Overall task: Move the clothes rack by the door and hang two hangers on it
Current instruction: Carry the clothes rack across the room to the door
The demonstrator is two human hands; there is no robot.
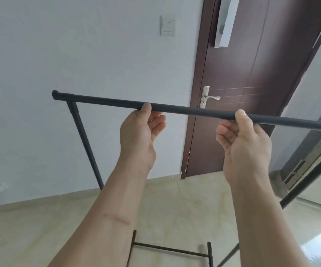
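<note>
The rack (82,135) is being held upright near the door (252,83). The left hand (138,135) and right hand (246,147) are pinching its top bar (190,110), each grip clamped there, thumbs pressing the near side, other fingers curling underneath.

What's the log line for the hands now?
left hand: thumb on rack bar | right hand: thumb on rack bar | hangers: none seen

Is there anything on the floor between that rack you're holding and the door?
Nothing visible does. The floor between the rack and the door looks bare; left hand and right hand grip the top bar. The rack's right end is out of view.
</note>
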